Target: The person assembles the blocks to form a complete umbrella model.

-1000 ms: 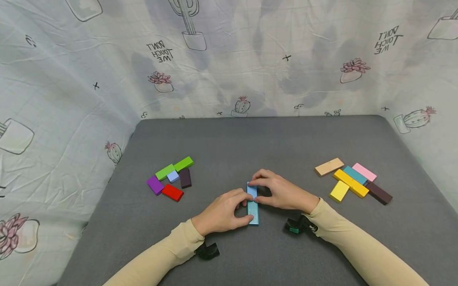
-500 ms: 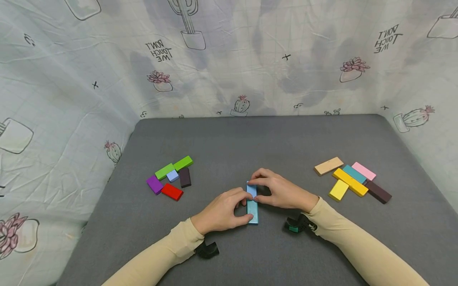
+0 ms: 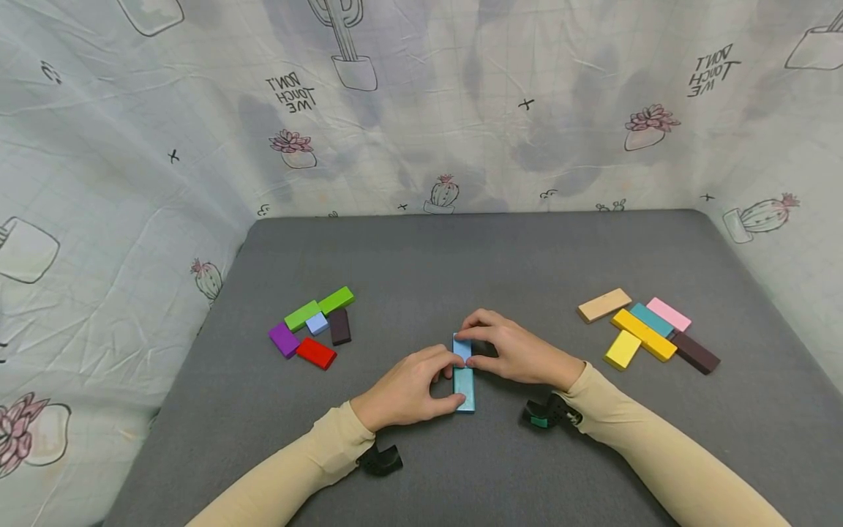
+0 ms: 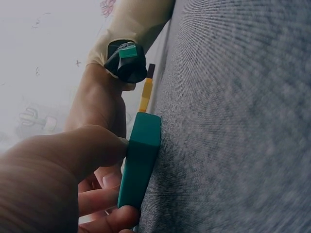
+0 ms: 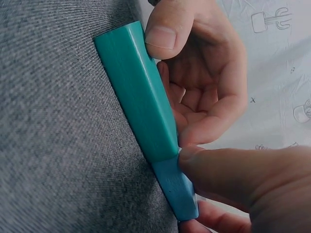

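Two flat rectangular blocks lie end to end on the grey table, a teal block (image 3: pixel 465 391) nearer me and a light blue block (image 3: pixel 463 348) beyond it. My left hand (image 3: pixel 408 388) holds the teal block from the left, thumb at its near end and a fingertip by the joint. From the right, my right hand (image 3: pixel 514 351) pinches the blue block between a finger at its far end and the thumb at the joint. In the right wrist view the teal block (image 5: pixel 138 97) meets the blue block (image 5: pixel 177 189) with their long sides roughly in line.
To the left lie several blocks: green (image 3: pixel 302 315), purple (image 3: pixel 285 340), red (image 3: pixel 317 353), a small blue one (image 3: pixel 317 324) and a dark one (image 3: pixel 339 326). On the right are tan (image 3: pixel 604 304), yellow (image 3: pixel 622 350), pink (image 3: pixel 668 313) and dark brown (image 3: pixel 696 353) blocks among others. A printed cloth surrounds the table.
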Motion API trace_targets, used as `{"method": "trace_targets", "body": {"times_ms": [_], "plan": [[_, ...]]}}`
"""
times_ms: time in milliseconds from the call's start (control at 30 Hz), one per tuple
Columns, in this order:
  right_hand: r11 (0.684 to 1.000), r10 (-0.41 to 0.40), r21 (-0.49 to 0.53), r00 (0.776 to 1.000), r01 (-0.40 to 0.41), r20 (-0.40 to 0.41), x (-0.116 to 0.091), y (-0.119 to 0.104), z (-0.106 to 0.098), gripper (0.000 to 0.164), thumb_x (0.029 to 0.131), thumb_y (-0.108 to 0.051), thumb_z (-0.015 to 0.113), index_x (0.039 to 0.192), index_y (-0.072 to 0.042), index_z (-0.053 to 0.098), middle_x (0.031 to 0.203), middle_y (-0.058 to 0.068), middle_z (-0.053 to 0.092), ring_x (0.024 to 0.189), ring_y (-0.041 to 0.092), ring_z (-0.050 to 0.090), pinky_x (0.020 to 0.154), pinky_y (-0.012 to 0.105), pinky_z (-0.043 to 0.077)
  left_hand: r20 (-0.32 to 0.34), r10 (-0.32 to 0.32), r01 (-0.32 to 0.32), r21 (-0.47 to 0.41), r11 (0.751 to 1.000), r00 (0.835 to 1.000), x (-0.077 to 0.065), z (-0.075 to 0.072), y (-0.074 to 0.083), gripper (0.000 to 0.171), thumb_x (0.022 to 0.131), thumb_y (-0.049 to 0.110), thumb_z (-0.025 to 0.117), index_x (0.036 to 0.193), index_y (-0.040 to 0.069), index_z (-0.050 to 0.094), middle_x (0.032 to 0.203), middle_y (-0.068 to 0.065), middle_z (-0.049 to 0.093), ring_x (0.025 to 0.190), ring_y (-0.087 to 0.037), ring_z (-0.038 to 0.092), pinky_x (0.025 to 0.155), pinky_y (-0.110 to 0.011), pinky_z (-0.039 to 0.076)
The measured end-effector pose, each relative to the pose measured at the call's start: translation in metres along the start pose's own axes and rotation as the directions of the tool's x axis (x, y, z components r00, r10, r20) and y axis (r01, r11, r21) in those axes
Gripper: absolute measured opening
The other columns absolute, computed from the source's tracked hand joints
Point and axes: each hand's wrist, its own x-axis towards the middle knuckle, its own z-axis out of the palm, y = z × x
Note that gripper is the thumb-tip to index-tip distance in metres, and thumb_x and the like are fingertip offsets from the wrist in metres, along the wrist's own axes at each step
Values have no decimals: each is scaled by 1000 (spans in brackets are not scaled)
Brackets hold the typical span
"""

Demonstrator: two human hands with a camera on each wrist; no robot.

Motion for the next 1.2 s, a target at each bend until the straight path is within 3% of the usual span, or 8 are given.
{"method": "trace_targets", "body": {"times_ms": [800,1200], "plan": [[1000,8,4,1000,-8,-23,-2,2,-2,39,95,-20,79,131,-11,70,132,3,59,120,20,58,98,42,53,8,8,-8,12,1000,1000,1,-1,1,34,92,30,79,120,14,68,98,4,59,83,-7,52,73,-19,43],[995,63,-72,993,-70,-99,-7,0,-22,37,94,-22,79,129,-11,71,131,3,60,118,21,54,95,45,51,7,-2,2,10,1000,1000,1,2,1,33,92,30,79,120,14,67,98,4,58,82,-7,52,73,-18,43]]}}
